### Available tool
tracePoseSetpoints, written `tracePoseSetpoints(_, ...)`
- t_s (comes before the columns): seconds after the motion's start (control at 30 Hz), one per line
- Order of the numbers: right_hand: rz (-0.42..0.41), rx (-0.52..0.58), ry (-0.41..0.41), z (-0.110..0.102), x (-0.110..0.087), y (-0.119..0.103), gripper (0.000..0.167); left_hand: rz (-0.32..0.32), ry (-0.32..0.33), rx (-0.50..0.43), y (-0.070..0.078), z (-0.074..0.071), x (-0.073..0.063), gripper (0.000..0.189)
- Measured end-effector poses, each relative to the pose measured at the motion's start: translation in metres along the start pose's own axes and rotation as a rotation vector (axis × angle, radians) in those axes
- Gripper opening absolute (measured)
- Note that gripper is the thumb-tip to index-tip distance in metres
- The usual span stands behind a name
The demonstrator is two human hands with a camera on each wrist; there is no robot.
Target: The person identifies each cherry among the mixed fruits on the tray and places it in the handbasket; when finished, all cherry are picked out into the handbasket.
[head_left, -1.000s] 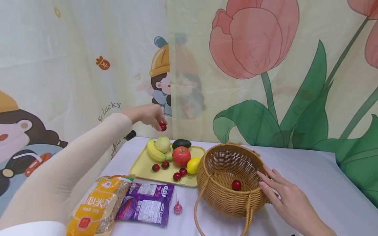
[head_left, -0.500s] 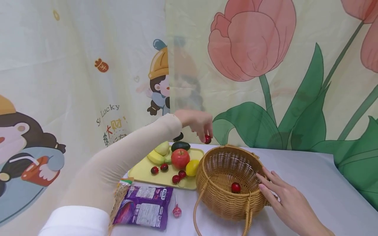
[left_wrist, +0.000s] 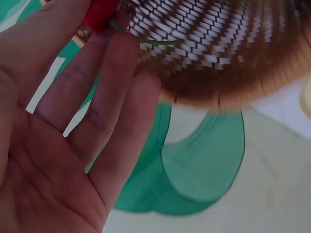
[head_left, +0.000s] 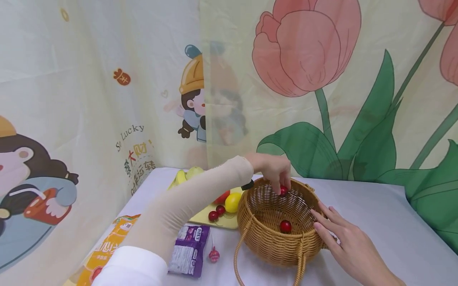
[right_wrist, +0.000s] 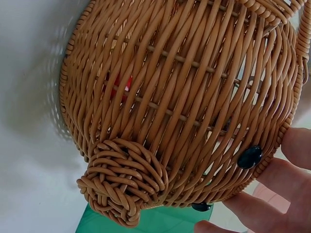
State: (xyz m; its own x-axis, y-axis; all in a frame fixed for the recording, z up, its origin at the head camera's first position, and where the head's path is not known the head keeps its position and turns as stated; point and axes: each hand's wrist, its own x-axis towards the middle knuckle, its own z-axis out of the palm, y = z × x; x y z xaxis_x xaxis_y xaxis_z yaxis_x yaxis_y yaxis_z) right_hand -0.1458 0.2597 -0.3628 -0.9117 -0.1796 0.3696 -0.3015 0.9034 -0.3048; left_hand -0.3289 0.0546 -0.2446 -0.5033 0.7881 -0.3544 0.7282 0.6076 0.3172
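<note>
My left hand [head_left: 274, 170] pinches a red cherry [head_left: 284, 191] just inside the far part of the wicker basket's [head_left: 273, 248] opening. In the left wrist view, the cherry [left_wrist: 100, 14] sits at the fingertips with its green stem [left_wrist: 158, 42] trailing towards the basket wall. A second red cherry [head_left: 285, 227] lies at the bottom of the basket, showing red through the weave in the right wrist view. My right hand [head_left: 350, 240] rests its extended fingers against the basket's right rim. The basket's handle hangs down at the front.
Left of the basket, a yellow tray [head_left: 204, 217] bears a lemon [head_left: 233, 203], an apple, bananas [head_left: 180, 177] and cherries [head_left: 213, 216], partly behind my left sleeve. Nearer stand a lollipop [head_left: 214, 255], a purple packet [head_left: 189, 254] and an orange bag [head_left: 107, 250]. A printed curtain hangs behind.
My left hand has carried the cherry rightward from above the tray, then down into the basket's opening. My right hand stays at the rim.
</note>
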Motion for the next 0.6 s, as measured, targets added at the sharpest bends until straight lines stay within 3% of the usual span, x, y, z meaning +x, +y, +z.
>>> tracePoseSetpoints(0.27, -0.015, -0.011, 0.020, 0.003, -0.002, 0.002, 0.044, 0.096, 0.003, 0.025, -0.002, 0.033, 0.026, 0.035)
tracePoseSetpoints(0.37, -0.020, -0.013, 0.031, 0.004, -0.002, 0.002, 0.044, 0.099, 0.004, 0.020, -0.004, 0.045, 0.034, 0.035)
tracePoseSetpoints(0.6, -0.002, -0.014, 0.008, 0.004, -0.001, 0.000, 0.046, 0.087, 0.009, 0.155, -0.006, 0.061, 0.044, 0.032)
